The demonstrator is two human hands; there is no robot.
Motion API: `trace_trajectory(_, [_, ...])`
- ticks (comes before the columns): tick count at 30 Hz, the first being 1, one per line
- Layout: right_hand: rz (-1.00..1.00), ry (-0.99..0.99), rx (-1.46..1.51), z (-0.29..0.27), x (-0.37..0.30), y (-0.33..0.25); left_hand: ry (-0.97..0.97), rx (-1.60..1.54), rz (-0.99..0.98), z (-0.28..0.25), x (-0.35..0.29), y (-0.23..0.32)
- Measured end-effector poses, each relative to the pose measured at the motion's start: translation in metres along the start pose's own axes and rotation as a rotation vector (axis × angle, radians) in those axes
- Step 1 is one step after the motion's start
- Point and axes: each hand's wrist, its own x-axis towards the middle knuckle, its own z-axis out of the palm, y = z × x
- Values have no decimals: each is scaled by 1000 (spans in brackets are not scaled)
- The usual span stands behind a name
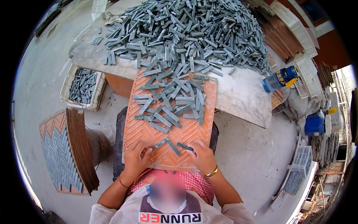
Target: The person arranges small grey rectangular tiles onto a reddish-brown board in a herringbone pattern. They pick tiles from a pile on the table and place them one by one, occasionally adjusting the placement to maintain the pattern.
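On a person's lap, in front of a stone-topped table (242, 93), slopes an orange board (186, 134) with slanting zigzag grooves. The person's two bare hands work at its near end. The right hand (203, 156), with a gold bangle (211, 172) at the wrist, has thumb and fingers closed on one end of a dark strip (184, 146); the strip's other end points in toward the middle of the board. The left hand (137, 155) has its fingertips at the near end of a grey strip (161, 143); from here I cannot tell whether they pinch it or only press. Between the hands, a third strip (173, 148) lies slantwise on the board, near the grey one. Farther up the board, loose strips (160, 118) lie scattered, running into a large heap (194, 30) of the same on the table. To the left, a white crate (65, 99) holds more, and below it stands a stack of boards (84, 149), its top one covered mostly in zigzag rows. A blue bottle (278, 80) sits at the table's right.
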Motion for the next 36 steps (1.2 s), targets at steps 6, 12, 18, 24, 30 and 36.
trace_trajectory(6, [-77,-32,23,-23,-3,17,105,47,54,-16,-6,-10])
trace_trajectory(12, [-181,-103,-19,-29,10,21,119,38,10,-17,-8,-11])
trace_trajectory(18, [-293,-164,-37,-29,28,31,129,41,18,-19,-5,-4])
trace_trajectory(24, [-278,-187,-42,-32,34,27,144,48,12,-19,-8,-11])
trace_trajectory(30, [-280,-224,-43,-24,28,31,140,68,24,-16,-6,-10])
trace_trajectory(36, [-249,-158,-61,-20,26,18,110,69,-37,-15,-5,-3])
